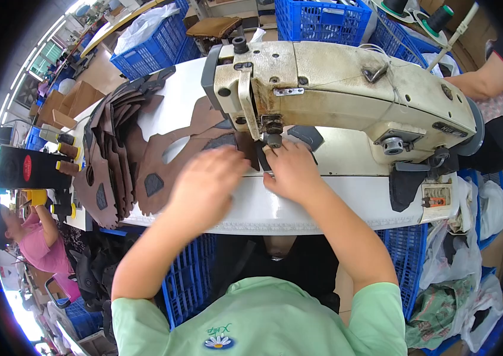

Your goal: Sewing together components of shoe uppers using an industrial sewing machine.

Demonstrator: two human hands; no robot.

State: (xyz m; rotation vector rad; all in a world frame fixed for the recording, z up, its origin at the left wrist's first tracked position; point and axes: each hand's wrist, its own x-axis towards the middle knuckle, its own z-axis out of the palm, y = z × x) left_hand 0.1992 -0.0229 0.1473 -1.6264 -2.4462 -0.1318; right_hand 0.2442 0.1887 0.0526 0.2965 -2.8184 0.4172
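Note:
A cream sewing machine (323,65) stands on the white table in front of me. Under its presser foot (273,140) lies a brown cut leather piece (247,145) with dark patches on it. My right hand (293,169) rests beside the needle, thumb spread from the fingers, on a small dark patch at the edge of the leather. My left hand (210,181) is over the leather just left of the foot, smeared by motion; how its fingers are set is unclear. A dark grey patch (306,136) lies behind my right hand.
A draped stack of brown leather pieces (112,142) fills the table's left side. Thread spools (68,159) stand beyond it. Blue crates (323,21) line the back; plastic bags (453,255) sit at right. A person in pink (40,240) is at left, another person's arm (483,80) at right.

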